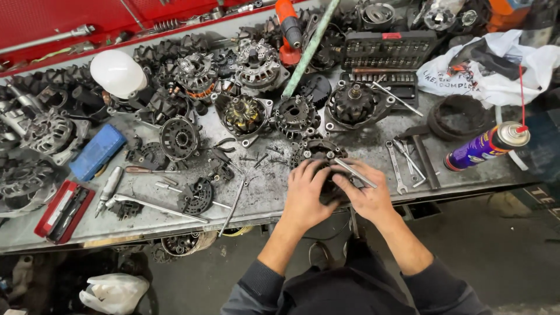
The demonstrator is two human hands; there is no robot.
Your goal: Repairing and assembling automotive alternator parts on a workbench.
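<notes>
- Closest to the camera are the person's dark sleeves, both forearms reaching up to the near edge of the metal workbench [262,201].
- Left hand [304,192] is curled around the left side of a dark alternator housing [318,153], fingers bent and pressed onto it, thumb tucked toward the middle.
- Right hand [366,195] cups the right side of the same housing and pinches a slim silver tool [353,172] that angles up and left over the part. Can't tell exactly which fingers do the pinching.
- The housing sits at the front of the bench, slightly right of centre, half hidden under both hands.
- Right behind it there's a row of three more alternator pieces: one with copper windings [243,115], a dark round one [296,115], and a bigger one with a shaft sticking up [352,105]. Plenty more piled at back left, too jumbled to count.
- Just right of the hands: a couple of wrenches [402,163] lying flat.
- Further right, a spray can [487,146], purple and orange label, lying on its side with a red straw pointing up.
- Back right: an open black socket set case [388,49] and a crumpled white plastic bag [496,73] with dark print.
- Left side: a flat blue box [97,151], a red case [63,211] at the front corner, and a white dome-shaped thing [118,73] further back.
- A long pale green rod [309,49] leans diagonally across the back.
</notes>
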